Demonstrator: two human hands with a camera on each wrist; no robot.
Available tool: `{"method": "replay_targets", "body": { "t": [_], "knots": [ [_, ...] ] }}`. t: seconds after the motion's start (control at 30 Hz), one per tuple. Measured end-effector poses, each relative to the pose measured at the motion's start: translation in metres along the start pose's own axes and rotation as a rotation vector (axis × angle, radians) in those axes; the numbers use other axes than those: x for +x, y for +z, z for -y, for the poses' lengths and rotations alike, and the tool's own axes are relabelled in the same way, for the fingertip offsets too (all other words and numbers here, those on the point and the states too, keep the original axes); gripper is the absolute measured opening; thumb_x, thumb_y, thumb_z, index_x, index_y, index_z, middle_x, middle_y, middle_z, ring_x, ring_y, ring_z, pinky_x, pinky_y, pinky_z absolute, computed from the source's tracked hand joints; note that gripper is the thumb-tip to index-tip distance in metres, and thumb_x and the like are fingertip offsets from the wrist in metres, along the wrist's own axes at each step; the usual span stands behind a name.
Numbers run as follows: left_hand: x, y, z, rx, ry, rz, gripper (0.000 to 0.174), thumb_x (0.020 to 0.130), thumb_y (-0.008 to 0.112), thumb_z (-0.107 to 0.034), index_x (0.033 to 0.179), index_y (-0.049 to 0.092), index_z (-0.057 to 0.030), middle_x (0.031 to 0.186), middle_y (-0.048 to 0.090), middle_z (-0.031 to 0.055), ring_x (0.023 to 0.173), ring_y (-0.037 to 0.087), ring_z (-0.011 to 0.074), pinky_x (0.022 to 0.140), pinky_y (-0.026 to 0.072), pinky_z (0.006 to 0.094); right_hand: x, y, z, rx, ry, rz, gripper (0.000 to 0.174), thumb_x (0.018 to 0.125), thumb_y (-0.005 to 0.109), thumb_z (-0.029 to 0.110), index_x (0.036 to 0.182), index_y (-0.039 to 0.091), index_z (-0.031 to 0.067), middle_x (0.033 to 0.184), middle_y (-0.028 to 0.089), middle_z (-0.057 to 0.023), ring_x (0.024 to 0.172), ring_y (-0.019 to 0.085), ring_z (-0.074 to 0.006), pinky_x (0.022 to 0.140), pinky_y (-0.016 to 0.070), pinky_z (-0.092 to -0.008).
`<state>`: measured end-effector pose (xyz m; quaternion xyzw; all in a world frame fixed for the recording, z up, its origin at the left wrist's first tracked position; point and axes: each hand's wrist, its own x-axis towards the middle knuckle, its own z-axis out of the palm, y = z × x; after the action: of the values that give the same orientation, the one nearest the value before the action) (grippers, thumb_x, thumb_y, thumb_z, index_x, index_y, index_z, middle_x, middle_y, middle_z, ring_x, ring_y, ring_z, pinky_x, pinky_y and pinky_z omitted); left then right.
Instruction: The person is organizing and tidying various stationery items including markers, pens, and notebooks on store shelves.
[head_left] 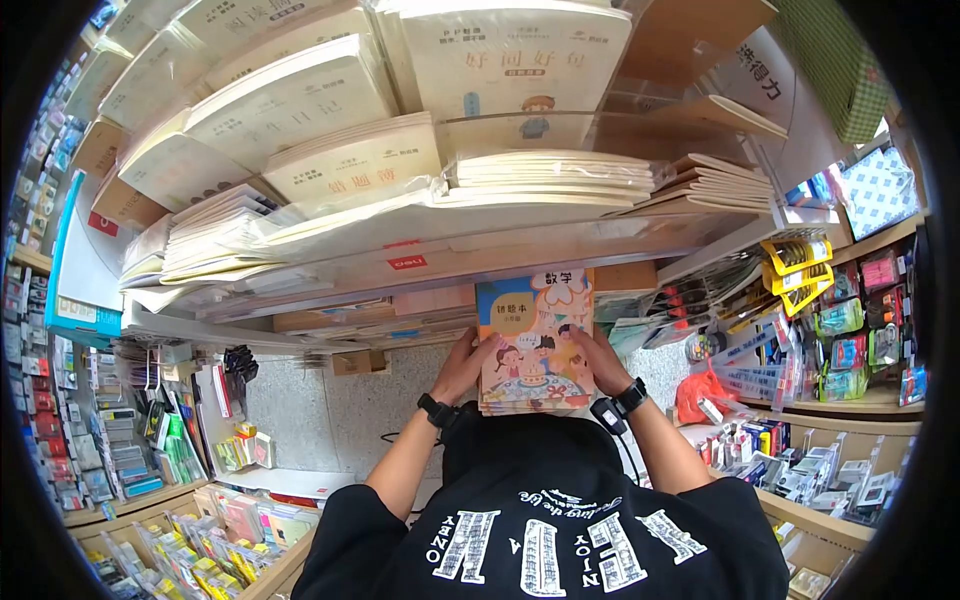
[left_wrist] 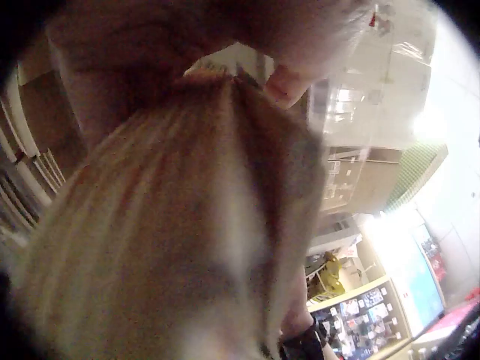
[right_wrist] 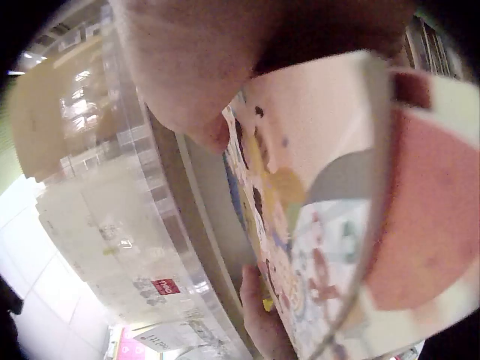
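A small stack of notebooks (head_left: 535, 345), the top one with colourful cartoon children and Chinese print on its cover, is held in front of the chest. My left hand (head_left: 462, 368) grips its left edge, and my right hand (head_left: 602, 366) grips the right edge, both thumbs over the cover. The left wrist view shows the stack's page edges (left_wrist: 150, 225) close up and blurred. In the right wrist view, the illustrated cover (right_wrist: 277, 187) tilts beneath the right hand (right_wrist: 187, 67). Fingers under the stack are hidden in the head view.
Just ahead stands a display shelf (head_left: 590, 235) with rows of cream notebooks (head_left: 550, 175) behind clear plastic. Stationery racks (head_left: 860, 320) rise at the right. Bins of boxed goods (head_left: 190, 550) line the lower left. A red plastic bag (head_left: 703, 393) lies right of the right forearm.
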<state>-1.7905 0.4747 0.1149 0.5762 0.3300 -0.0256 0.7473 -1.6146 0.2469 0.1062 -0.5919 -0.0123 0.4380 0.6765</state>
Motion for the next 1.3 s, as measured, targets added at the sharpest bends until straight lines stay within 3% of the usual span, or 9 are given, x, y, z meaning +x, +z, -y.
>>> {"method": "replay_targets", "body": {
  "t": [0.33, 0.53, 0.73, 0.87, 1.0, 1.1, 1.13, 1.2, 1.3],
  "knots": [
    [0.013, 0.02, 0.046, 0.133, 0.158, -0.109, 0.049, 0.107, 0.072, -0.034, 0.138, 0.063, 0.0041, 0.122, 0.078, 0.0124, 0.108, 0.075, 0.0189, 0.093, 0.0587, 0.0347, -0.03, 0.0, -0.02, -0.454, -0.086, -0.081, 0.059, 0.102, 0.079, 0.036, 0.141, 0.059, -0.0025, 0.124, 0.072, -0.0089, 0.102, 0.068, -0.0122, 0.071, 0.0577, -0.0269],
    [-0.025, 0.029, 0.027, 0.229, 0.119, 0.023, 0.05, 0.102, 0.079, -0.032, 0.135, 0.066, 0.0027, 0.119, 0.079, 0.014, 0.101, 0.077, 0.0205, 0.09, 0.0608, 0.0353, -0.06, -0.023, -0.009, -0.454, -0.202, 0.09, 0.067, 0.096, 0.081, 0.021, 0.148, 0.049, -0.006, 0.136, 0.069, -0.016, 0.124, 0.065, -0.0209, 0.11, 0.0515, -0.0386],
    [-0.045, 0.048, 0.05, 0.242, 0.248, 0.083, 0.051, 0.097, 0.085, -0.036, 0.129, 0.071, 0.0007, 0.111, 0.082, 0.0134, 0.099, 0.079, 0.0218, 0.085, 0.0617, 0.0359, -0.088, -0.042, 0.007, -0.438, -0.131, 0.159, 0.075, 0.093, 0.085, 0.02, 0.152, 0.045, -0.0063, 0.14, 0.068, -0.015, 0.126, 0.064, -0.0208, 0.111, 0.0513, -0.0376],
    [-0.049, 0.046, 0.026, 0.406, 0.421, 0.181, 0.043, 0.095, 0.087, -0.023, 0.128, 0.072, -0.0016, 0.117, 0.081, 0.0099, 0.103, 0.077, 0.0236, 0.091, 0.0603, 0.0381, -0.092, -0.055, 0.001, -0.465, -0.356, 0.183, 0.07, 0.09, 0.09, 0.019, 0.148, 0.056, -0.0005, 0.133, 0.073, -0.0131, 0.119, 0.069, -0.0234, 0.106, 0.0545, -0.0389],
    [-0.058, 0.056, -0.008, 0.572, 0.701, 0.089, 0.044, 0.09, 0.09, -0.033, 0.122, 0.078, -0.0052, 0.117, 0.082, 0.0113, 0.102, 0.078, 0.0305, 0.091, 0.0609, 0.0397, -0.1, -0.058, 0.011, -0.666, -0.589, 0.149, 0.044, 0.083, 0.094, 0.015, 0.122, 0.077, 0.0019, 0.118, 0.08, -0.0137, 0.106, 0.074, -0.0324, 0.097, 0.0575, -0.0427],
    [-0.062, 0.057, -0.005, 0.866, 1.052, 0.038, 0.036, 0.092, 0.086, -0.029, 0.12, 0.079, -0.0078, 0.12, 0.08, 0.0114, 0.108, 0.077, 0.0294, 0.091, 0.0619, 0.0411, -0.101, -0.049, 0.01, -0.938, -1.192, -0.041, 0.047, 0.081, 0.094, 0.015, 0.122, 0.076, 0.0033, 0.116, 0.079, -0.0148, 0.103, 0.075, -0.0329, 0.093, 0.0569, -0.0459],
    [-0.069, 0.065, -0.008, 0.439, 0.977, 0.079, 0.038, 0.091, 0.087, -0.029, 0.121, 0.079, -0.0075, 0.119, 0.08, 0.0124, 0.108, 0.077, 0.0304, 0.092, 0.062, 0.0424, -0.096, -0.037, -0.012, -0.32, -0.872, -0.085, 0.052, 0.08, 0.095, 0.014, 0.125, 0.073, 0.002, 0.117, 0.078, -0.014, 0.104, 0.075, -0.0314, 0.096, 0.0567, -0.0455],
    [-0.093, 0.069, -0.011, 0.758, 1.053, 0.006, 0.042, 0.089, 0.089, -0.027, 0.123, 0.077, -0.0062, 0.12, 0.079, 0.0139, 0.11, 0.077, 0.031, 0.093, 0.0615, 0.0423, -0.127, -0.04, -0.003, -0.46, -0.75, 0.043, 0.052, 0.081, 0.094, 0.01, 0.126, 0.071, 0.0009, 0.126, 0.074, -0.0144, 0.116, 0.071, -0.0285, 0.103, 0.0548, -0.0432],
    [-0.118, 0.078, -0.017, 0.31, 0.703, 0.043, 0.053, 0.089, 0.088, -0.03, 0.133, 0.07, -0.0051, 0.123, 0.079, 0.0146, 0.109, 0.077, 0.0319, 0.097, 0.0595, 0.0419, -0.141, -0.028, 0.008, -0.197, -0.559, 0.188, 0.083, 0.088, 0.092, 0.011, 0.155, 0.044, -0.0005, 0.151, 0.056, -0.0153, 0.14, 0.057, -0.0241, 0.116, 0.0485, -0.041]
  ]
}}
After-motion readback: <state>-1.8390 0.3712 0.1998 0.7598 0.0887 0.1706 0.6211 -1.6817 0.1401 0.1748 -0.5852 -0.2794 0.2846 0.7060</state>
